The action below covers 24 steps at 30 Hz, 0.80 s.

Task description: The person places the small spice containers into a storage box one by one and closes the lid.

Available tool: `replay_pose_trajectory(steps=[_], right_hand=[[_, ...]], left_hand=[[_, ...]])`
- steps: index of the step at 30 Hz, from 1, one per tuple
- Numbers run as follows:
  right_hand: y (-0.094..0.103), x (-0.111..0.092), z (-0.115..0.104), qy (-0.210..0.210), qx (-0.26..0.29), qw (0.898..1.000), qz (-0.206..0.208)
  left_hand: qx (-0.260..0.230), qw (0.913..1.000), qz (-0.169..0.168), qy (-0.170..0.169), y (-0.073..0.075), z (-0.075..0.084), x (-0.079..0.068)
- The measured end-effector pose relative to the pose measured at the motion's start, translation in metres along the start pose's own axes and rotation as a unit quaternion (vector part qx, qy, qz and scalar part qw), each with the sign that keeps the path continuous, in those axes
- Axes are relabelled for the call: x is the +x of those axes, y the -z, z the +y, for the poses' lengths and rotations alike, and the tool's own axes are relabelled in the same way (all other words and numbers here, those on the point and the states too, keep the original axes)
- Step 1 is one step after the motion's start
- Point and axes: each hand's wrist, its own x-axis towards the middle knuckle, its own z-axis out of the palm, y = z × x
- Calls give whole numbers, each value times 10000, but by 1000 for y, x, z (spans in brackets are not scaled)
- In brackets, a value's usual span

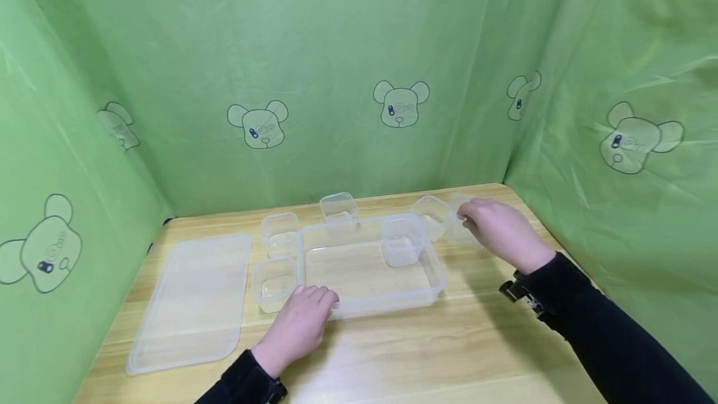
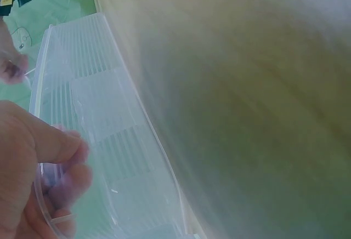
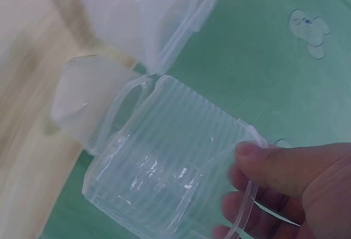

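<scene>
A large clear rectangular plastic box [image 1: 387, 301] sits on the wooden table. My left hand [image 1: 297, 323] grips its near rim at the left corner, thumb outside and fingers over the edge in the left wrist view. At the back right, my right hand [image 1: 502, 229] pinches the rim of a small clear square container [image 3: 159, 157] between thumb and fingers. In the right wrist view this container looks tilted. Another small container [image 1: 430, 214] stands just left of it, behind the box's corner. Inside the box, at its right rear, stands one more small container [image 1: 401, 245].
Two small containers [image 1: 273, 282] stand along the box's left side, and another [image 1: 339, 207] behind it. A flat translucent lid [image 1: 191, 298] lies at the table's left. Green fabric walls [image 1: 336, 80] printed with bear heads enclose the back and both sides.
</scene>
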Motion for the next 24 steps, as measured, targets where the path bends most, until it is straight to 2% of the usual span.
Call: replay_pose_trajectory(steps=[12, 24], right_hand=[[9, 2, -31, 535, -118, 9977, 395], [12, 2, -63, 903, -187, 9949, 403]], left_hand=[[-40, 10000, 28, 5, 1, -1, 0], [-14, 10000, 80, -32, -2, -2, 0]])
